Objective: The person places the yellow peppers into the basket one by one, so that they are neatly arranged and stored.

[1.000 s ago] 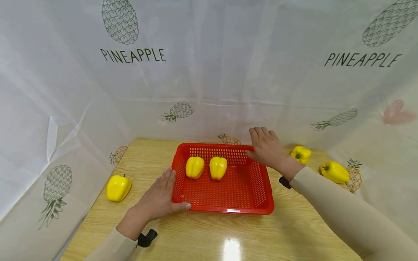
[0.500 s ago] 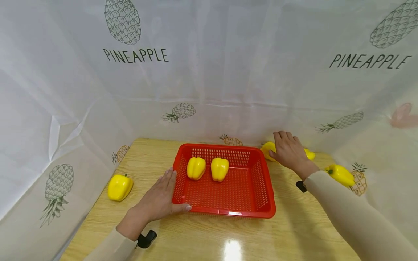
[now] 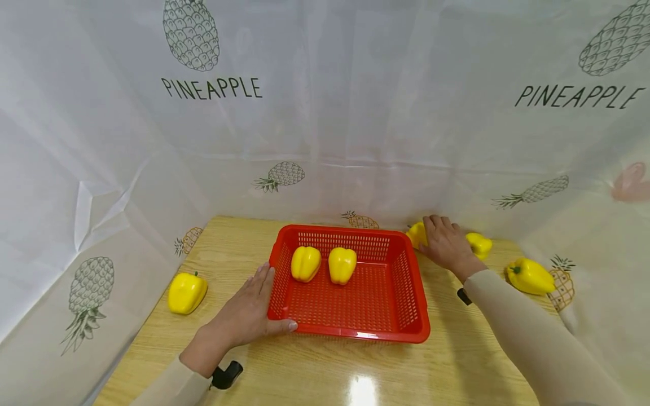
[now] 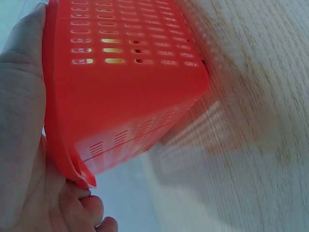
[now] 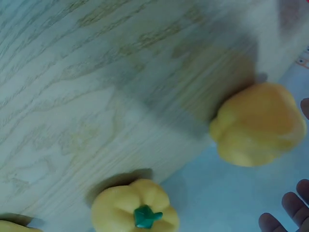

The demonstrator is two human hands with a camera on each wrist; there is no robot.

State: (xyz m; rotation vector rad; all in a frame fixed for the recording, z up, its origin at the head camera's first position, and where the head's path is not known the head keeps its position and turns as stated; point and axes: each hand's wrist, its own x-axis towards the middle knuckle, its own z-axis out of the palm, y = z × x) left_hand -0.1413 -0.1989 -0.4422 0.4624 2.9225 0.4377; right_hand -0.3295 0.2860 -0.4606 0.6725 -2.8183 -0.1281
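Observation:
A red plastic basket (image 3: 350,332) with slotted walls holds two yellow bell peppers, a left pepper (image 3: 306,264) and a right pepper (image 3: 342,265). My left hand (image 3: 242,310) rests on the basket's near left corner, thumb along the front rim, fingers stretched along the left rim. Behind the basket's far right corner, my right hand (image 3: 447,242) reaches over another yellow bell pepper (image 3: 416,234), partly hiding it. In the right wrist view, fingers (image 5: 295,208) show spread around that pepper (image 5: 258,124), with a gap to it.
Right of the right hand lie a yellow bell pepper (image 3: 479,245) and another pepper (image 3: 530,276). One more pepper (image 3: 187,293) stands at the left on the wooden table (image 3: 284,372). A pineapple-print sheet (image 3: 345,113) closes the back and sides.
My right hand has moved right and down from above the basket's far right corner to the bell pepper behind it. My left hand has stayed on the basket.

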